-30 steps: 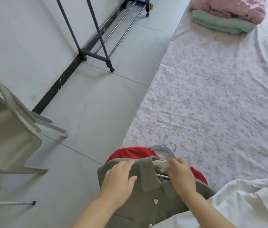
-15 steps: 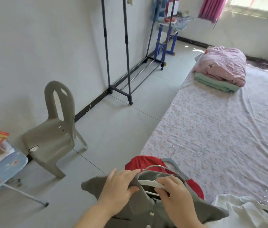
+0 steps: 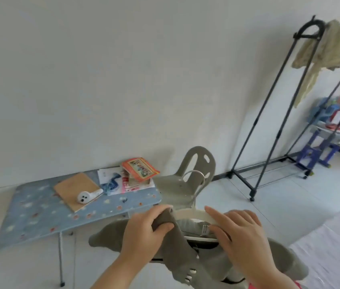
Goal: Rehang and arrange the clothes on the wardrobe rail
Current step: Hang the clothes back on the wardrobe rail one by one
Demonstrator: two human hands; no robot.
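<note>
Far left: low blue patterned table against a bare wall, carrying a brown board, a small white gadget resting on it, loose papers and an orange booklet. Nothing here for the task.

Just right of the table: grey plastic chair near the wall.

Centre, low and close to the camera: left hand, fingers curled tight round a bunched fold of a grey-green shirt at the collar. Seems to draw the cloth aside, opening the neck for the white hanger. Shirt held up in the air between both hands, sleeves drooping to either side.

Inside the neckline, the hanger's hook rising in front of the chair.

Next: right hand, fingers laid over the hanger's right arm, thumb beneath near the neck label, pinching hanger and cloth together. Likely steadies the hanger against the left hand's tugging.

Far right: dark wheeled clothes rail, well apart from the shirt, 1 pale garment draped at its top. Behind it, a cluttered blue shelf stand. Bottom right corner: edge of a bed in a pale sheet.

Judged stage: shirt nearly on its hanger, not yet carried to the rail.
</note>
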